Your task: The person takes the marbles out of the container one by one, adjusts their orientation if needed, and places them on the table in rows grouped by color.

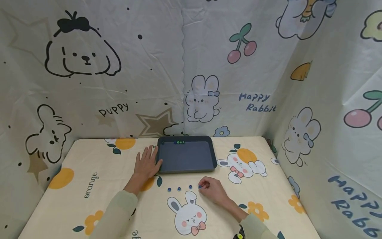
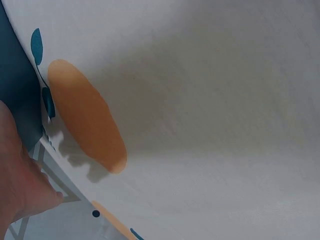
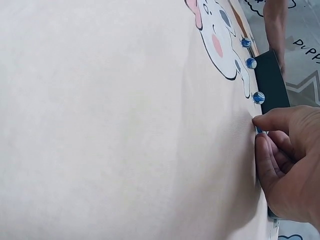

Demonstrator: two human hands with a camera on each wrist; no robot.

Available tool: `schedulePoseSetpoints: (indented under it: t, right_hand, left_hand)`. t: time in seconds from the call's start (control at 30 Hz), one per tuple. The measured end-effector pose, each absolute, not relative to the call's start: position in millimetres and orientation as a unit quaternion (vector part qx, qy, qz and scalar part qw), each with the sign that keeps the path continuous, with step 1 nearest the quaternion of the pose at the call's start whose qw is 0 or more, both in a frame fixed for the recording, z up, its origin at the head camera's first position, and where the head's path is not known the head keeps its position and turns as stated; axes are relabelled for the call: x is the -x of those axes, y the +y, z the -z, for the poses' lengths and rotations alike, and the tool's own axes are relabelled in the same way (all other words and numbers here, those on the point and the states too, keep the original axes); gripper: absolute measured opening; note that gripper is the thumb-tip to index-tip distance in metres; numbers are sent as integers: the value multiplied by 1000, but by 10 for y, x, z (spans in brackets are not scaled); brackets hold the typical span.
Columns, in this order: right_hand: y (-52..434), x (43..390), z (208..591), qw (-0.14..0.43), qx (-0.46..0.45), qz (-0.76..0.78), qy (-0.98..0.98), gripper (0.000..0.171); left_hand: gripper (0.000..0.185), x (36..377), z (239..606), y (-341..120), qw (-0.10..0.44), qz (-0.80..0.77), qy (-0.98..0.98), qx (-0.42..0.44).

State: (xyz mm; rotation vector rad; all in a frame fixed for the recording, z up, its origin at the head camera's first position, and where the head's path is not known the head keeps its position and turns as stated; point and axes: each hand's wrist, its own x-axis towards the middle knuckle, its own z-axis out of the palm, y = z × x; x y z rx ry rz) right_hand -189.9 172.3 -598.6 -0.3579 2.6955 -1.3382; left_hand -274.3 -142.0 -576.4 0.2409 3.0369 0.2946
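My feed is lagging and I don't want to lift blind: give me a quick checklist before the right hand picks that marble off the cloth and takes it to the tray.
1. Right hand has its fingers pinched on the blue marble: ok, though the marble is mostly hidden.
2. Left hand rests flat against the tray at its left edge: ok.
3. Tray floor free near the front: ok; a few marbles lie along the far wall.
4. Three more blue marbles wait in a row on the tablecloth, apart from the fingers: ok.
5. Firmness of the pinch: cannot tell.
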Motion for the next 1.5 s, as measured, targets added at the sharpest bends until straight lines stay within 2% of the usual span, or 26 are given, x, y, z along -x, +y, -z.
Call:
schedulePoseSetpoints:
  t: [1.2, 1.37, 1.5]
  right_hand:
    - [1717, 1880, 5981, 60, 100, 448, 886, 19]
    - [1757, 1901, 5890, 42, 88, 475, 874, 15]
    - [1761, 2013, 5730, -3, 107, 482, 870, 7]
  left_hand:
    - [74, 2722, 5765, -1423, 46, -93, 991, -78]
    - [74, 2732, 5765, -1422, 46, -105, 990, -77]
    - [74, 2748, 5760, -1423, 43, -106, 990, -80]
